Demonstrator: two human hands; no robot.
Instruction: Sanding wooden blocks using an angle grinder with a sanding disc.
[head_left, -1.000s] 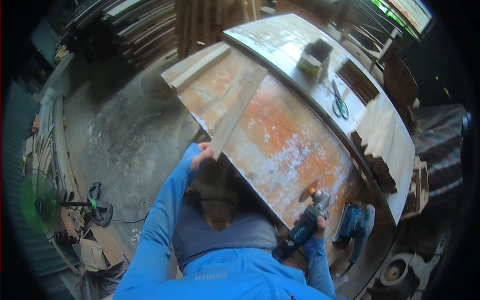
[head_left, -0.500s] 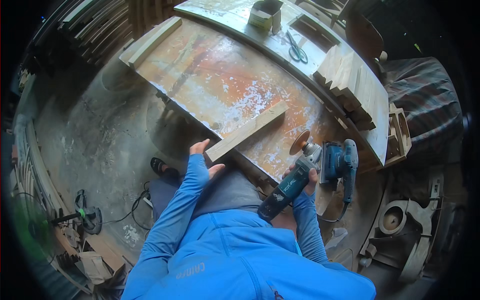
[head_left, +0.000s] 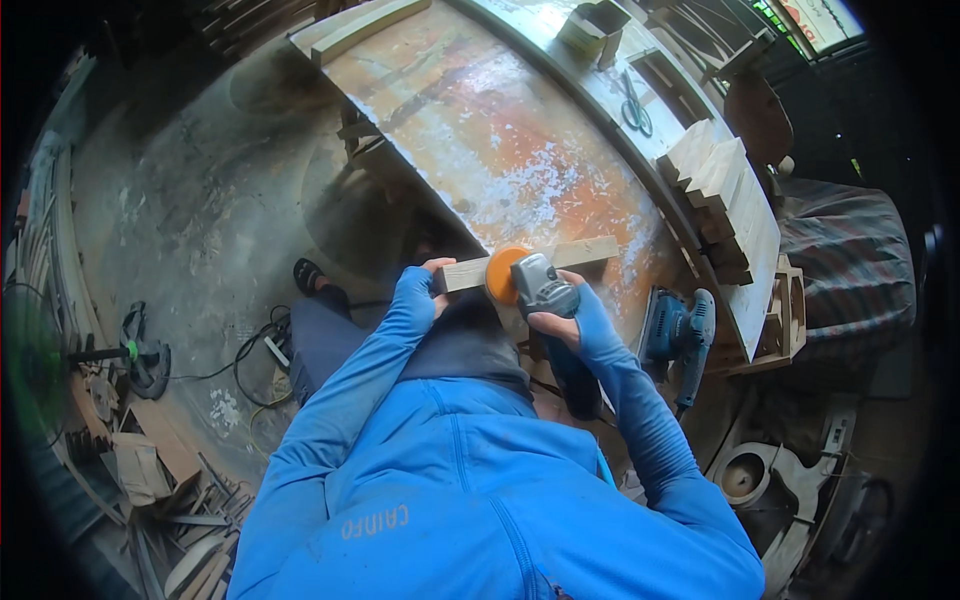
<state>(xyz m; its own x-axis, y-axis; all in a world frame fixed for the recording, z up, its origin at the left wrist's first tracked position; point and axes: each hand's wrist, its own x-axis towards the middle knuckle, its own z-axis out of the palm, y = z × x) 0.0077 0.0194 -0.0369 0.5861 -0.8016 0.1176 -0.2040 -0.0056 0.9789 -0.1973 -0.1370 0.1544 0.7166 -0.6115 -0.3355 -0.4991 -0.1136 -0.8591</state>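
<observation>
A squared wooden strip [head_left: 462, 276] lies across the near edge of the paint-stained worktable [head_left: 420, 110], its left end jutting past the edge. My left hand [head_left: 430, 288] is closed round that end. In my right hand [head_left: 568, 312] is an angle grinder [head_left: 543, 288], gripped near its head with its dark body hanging toward my lap. The grinder's orange disc [head_left: 503, 275] is over the strip and seems to touch it; the exact contact is hidden. Right of the grinder, a teal power sander [head_left: 678, 328] rests at the table's near right side.
Another wooden strip [head_left: 370, 28] lies at the table's far left. On the raised board at the right are stacked wood pieces [head_left: 725, 190], green-handled scissors [head_left: 634, 108] and an open box [head_left: 592, 36]. Cables [head_left: 245, 360] and offcuts [head_left: 140, 468] lie on the floor at left.
The grinder has swung up and left from beside my lap onto the strip. My left hand, formerly spread beside the strip's end, has closed on it. The strip has turned closer to level.
</observation>
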